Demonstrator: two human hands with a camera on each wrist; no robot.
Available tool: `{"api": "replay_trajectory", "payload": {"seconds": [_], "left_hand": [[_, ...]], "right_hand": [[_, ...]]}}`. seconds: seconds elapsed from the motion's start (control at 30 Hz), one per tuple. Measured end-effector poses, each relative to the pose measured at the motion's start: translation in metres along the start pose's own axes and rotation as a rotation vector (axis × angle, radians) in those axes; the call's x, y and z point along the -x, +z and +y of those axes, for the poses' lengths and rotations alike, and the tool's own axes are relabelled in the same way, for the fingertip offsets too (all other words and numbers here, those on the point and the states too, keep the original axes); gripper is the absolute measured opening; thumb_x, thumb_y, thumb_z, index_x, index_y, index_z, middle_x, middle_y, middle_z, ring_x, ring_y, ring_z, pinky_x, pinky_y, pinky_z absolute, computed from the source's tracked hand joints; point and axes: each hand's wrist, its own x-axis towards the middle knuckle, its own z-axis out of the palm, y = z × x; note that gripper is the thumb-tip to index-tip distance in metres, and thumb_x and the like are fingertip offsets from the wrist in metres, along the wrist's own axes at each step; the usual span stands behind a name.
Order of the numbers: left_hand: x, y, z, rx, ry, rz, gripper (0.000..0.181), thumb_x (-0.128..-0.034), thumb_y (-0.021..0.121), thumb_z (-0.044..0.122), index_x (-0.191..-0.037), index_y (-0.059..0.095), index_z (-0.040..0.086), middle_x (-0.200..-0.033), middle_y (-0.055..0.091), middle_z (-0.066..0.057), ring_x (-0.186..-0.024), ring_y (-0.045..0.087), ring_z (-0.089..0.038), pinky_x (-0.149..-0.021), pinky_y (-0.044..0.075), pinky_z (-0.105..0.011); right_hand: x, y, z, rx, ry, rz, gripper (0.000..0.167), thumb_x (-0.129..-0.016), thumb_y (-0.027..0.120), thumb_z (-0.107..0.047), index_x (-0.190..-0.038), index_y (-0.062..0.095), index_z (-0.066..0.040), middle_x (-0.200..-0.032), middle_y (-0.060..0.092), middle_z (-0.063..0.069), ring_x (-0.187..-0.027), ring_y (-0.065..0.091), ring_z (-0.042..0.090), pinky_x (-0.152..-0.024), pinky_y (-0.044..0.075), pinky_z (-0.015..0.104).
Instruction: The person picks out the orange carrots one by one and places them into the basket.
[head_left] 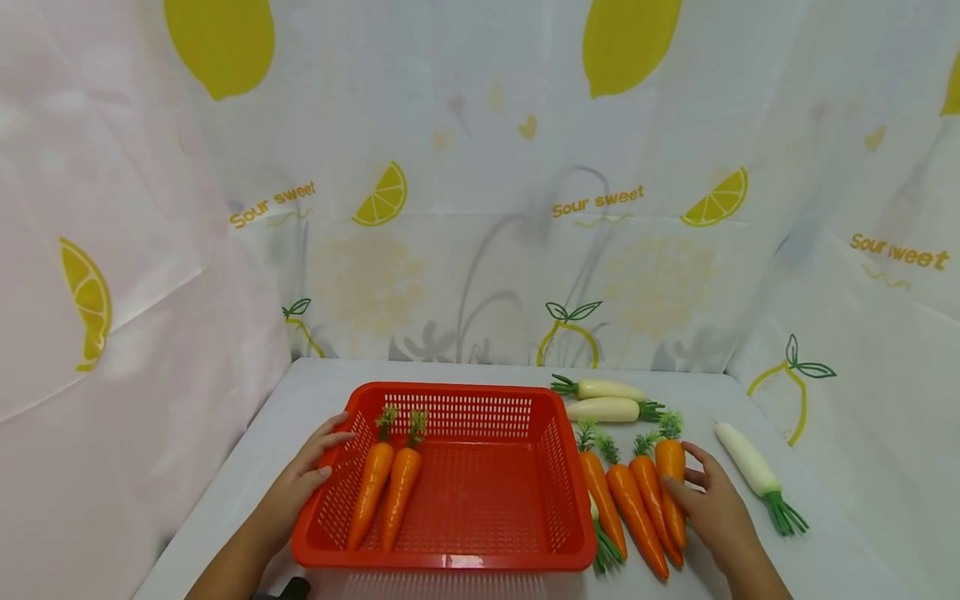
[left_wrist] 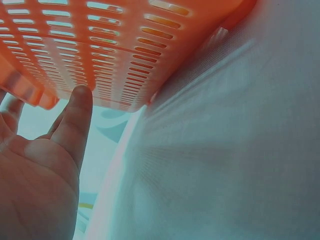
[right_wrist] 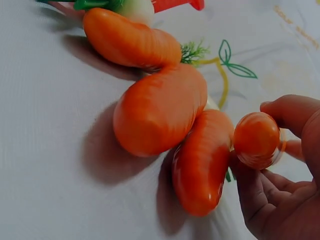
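A red plastic basket (head_left: 480, 561) stands on the table with two carrots (head_left: 367, 496) lying in its left part. At its left rim is my left hand (head_left: 303, 475), fingers fairly straight and touching the rim; the left wrist view shows the thumb (left_wrist: 75, 112) up against the slotted wall. To the right of the basket my right hand (head_left: 712, 504) pinches the rightmost carrot (head_left: 672, 492) between thumb and fingers. In the right wrist view that carrot (right_wrist: 257, 137) appears tip-on. Several other carrots (head_left: 636, 517) lie beside it, leafy tops pointing away.
Two white radishes (head_left: 607, 408) lie behind the carrots, and another white radish (head_left: 750, 458) is at the far right. One more radish's green stalks (head_left: 607, 550) show beside the basket, partly hidden. Printed cloth (head_left: 465, 275) surrounds the table. A dark object (head_left: 296, 588) sits at the lower edge.
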Motion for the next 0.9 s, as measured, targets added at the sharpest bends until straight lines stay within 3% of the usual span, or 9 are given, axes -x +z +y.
{"api": "replay_trajectory", "payload": {"seconds": [0.33,0.53,0.9], "left_hand": [[0.000,0.000,-0.002,-0.002,0.000,0.007,0.044,-0.1088,0.038,0.012,-0.149,0.047,-0.001,-0.173,0.013,-0.013,-0.143,0.025,0.016,-0.103,0.044,-0.016],[-0.001,-0.001,-0.001,0.003,-0.006,-0.001,0.044,-0.1083,0.039,0.012,-0.150,0.047,0.001,-0.174,0.013,-0.010,-0.143,0.024,0.015,-0.102,0.046,-0.018],[0.001,-0.001,-0.001,0.005,0.000,-0.003,0.044,-0.1083,0.037,0.010,-0.150,0.046,-0.002,-0.173,0.015,-0.005,-0.144,0.024,0.014,-0.104,0.044,-0.016]], "right_hand": [[0.007,0.005,-0.014,-0.101,-0.060,-0.020,0.087,-0.103,0.066,-0.041,-0.168,0.015,-0.014,-0.155,0.037,0.031,-0.132,0.054,0.043,-0.090,0.058,0.036],[0.012,0.008,-0.022,-0.111,-0.063,-0.039,0.088,-0.102,0.066,-0.041,-0.168,0.014,-0.015,-0.154,0.039,0.030,-0.129,0.057,0.040,-0.093,0.058,0.041],[0.023,0.018,-0.045,-0.150,-0.107,-0.151,0.086,-0.102,0.069,-0.032,-0.167,0.015,-0.019,-0.153,0.039,0.033,-0.119,0.062,0.032,-0.093,0.058,0.042]]}}
